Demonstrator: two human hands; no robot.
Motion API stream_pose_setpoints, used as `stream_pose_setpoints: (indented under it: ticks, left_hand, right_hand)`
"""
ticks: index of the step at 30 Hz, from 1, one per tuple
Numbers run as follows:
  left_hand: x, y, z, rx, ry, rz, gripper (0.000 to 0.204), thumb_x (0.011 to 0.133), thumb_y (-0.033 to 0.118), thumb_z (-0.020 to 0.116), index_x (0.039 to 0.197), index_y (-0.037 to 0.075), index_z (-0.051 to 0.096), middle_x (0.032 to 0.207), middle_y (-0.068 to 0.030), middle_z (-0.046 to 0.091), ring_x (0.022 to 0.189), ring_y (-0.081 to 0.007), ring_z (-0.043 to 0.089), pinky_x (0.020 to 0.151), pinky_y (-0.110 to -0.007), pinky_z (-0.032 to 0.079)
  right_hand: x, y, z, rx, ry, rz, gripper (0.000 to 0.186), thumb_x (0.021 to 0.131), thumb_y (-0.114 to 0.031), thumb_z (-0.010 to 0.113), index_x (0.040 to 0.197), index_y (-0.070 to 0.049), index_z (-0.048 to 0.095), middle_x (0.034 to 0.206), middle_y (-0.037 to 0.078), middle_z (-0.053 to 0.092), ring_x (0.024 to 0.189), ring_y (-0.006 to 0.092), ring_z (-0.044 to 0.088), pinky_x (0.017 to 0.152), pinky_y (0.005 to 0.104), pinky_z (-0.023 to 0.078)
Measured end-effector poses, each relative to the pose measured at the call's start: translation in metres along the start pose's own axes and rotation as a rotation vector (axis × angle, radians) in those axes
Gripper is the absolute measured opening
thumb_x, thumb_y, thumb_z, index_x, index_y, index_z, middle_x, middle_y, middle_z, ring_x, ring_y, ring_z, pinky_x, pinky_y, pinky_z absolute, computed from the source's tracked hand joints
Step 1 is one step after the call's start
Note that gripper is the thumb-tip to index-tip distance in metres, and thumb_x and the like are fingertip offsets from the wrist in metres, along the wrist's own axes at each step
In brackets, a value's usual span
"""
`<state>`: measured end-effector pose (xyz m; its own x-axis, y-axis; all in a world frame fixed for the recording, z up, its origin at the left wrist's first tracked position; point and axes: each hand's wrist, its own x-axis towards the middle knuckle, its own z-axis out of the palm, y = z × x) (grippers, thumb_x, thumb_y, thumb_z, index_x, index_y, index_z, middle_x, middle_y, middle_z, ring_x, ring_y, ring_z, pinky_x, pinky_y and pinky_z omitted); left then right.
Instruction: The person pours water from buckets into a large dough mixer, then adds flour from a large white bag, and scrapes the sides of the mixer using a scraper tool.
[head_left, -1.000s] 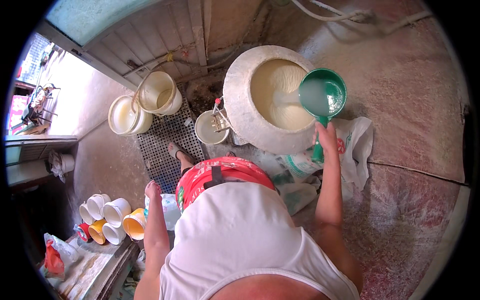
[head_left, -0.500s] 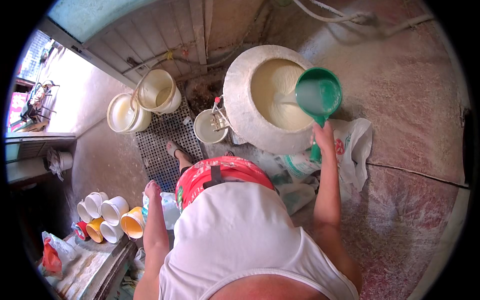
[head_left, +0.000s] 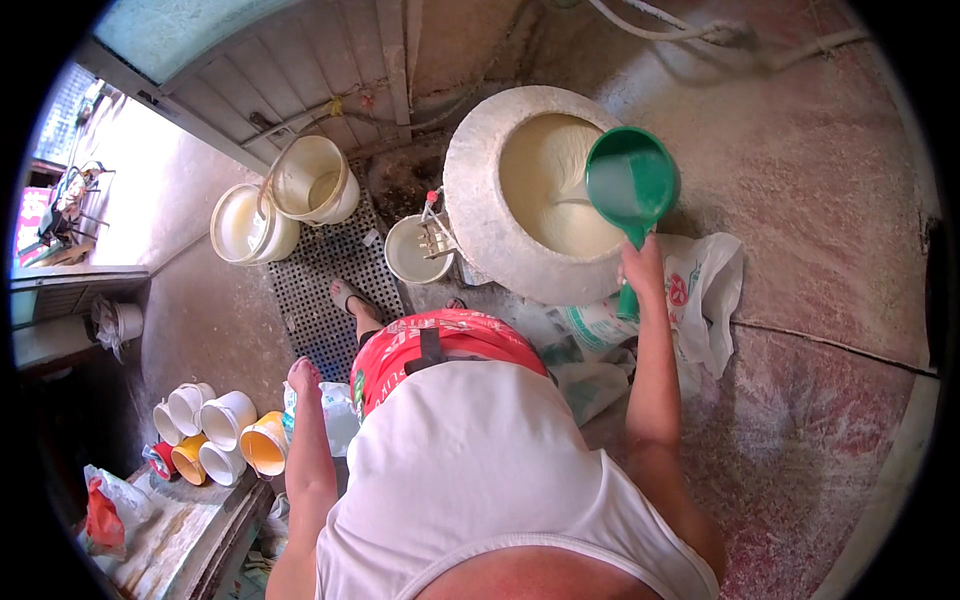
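My right hand (head_left: 642,262) grips the green long-handled scoop (head_left: 640,290), whose bowl tilts over the right side of a large pale vat (head_left: 480,230); cloudy liquid runs from it into creamy batter (head_left: 545,150). My left hand (head_left: 303,372) hangs beside my red apron (head_left: 400,350) with nothing in it, fingers loosely bent and apart. A small white bucket (head_left: 405,250) with a metal fitting above it stands against the vat's left. Plastic sacks (head_left: 710,290) lie under the right hand, below the vat.
Two cream buckets (head_left: 330,150) (head_left: 230,200) stand by a perforated mat (head_left: 310,280). Several white and yellow pails (head_left: 230,420) line a bench (head_left: 180,530) at lower left, with bags (head_left: 105,515). A panelled door (head_left: 250,80) is at the top, a bright opening at left, hoses (head_left: 660,35) at top right.
The scoop and my right hand have shifted a little left and up, the bowl now further over the vat's opening. My left hand hangs as before.
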<state>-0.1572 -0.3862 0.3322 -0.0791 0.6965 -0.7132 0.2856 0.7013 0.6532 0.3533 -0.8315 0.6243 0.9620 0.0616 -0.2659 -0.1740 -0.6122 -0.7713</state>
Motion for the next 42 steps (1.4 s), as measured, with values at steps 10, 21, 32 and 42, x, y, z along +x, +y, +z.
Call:
stream_pose_setpoints:
  ticks: [10,21,32,42]
  left_hand:
    - [0.007,0.005,0.000,-0.016,-0.042,0.026,0.032,0.080,0.003,0.048,0.109,0.002,0.061,0.063,-0.0018,0.051,0.045,-0.0109,0.045,0.037,-0.024,0.035]
    - [0.010,-0.005,-0.004,-0.004,-0.018,0.013,0.028,0.081,0.001,0.049,0.107,0.002,0.061,0.064,-0.0021,0.052,0.046,-0.0111,0.047,0.038,-0.023,0.036]
    - [0.021,-0.019,-0.012,-0.050,-0.069,-0.005,0.030,0.080,0.001,0.049,0.107,0.002,0.061,0.066,-0.0019,0.052,0.046,-0.0107,0.047,0.038,-0.022,0.038]
    - [0.016,-0.018,-0.034,-0.044,-0.002,-0.030,0.026,0.084,0.006,0.053,0.109,0.003,0.060,0.073,-0.0033,0.054,0.053,-0.0127,0.051,0.043,-0.023,0.040]
  right_hand:
    - [0.005,0.015,0.003,-0.252,0.083,-0.132,0.041,0.082,-0.014,0.055,0.119,-0.002,0.043,0.091,0.027,0.063,0.080,0.0430,0.063,0.070,0.0489,0.050]
    - [-0.016,-0.009,0.005,-0.523,0.188,-0.281,0.055,0.082,-0.015,0.059,0.131,-0.005,0.036,0.105,0.030,0.060,0.094,0.0470,0.058,0.080,0.0527,0.046]
    - [-0.012,-0.013,-0.001,-0.611,0.393,-0.447,0.054,0.082,-0.017,0.062,0.130,-0.007,0.039,0.101,0.025,0.063,0.088,0.0432,0.061,0.074,0.0501,0.048]
    - [-0.038,-0.119,0.059,0.387,-0.008,-0.202,0.029,0.084,-0.012,0.064,0.105,-0.004,0.045,0.068,0.003,0.052,0.048,0.0093,0.051,0.040,0.0240,0.043]
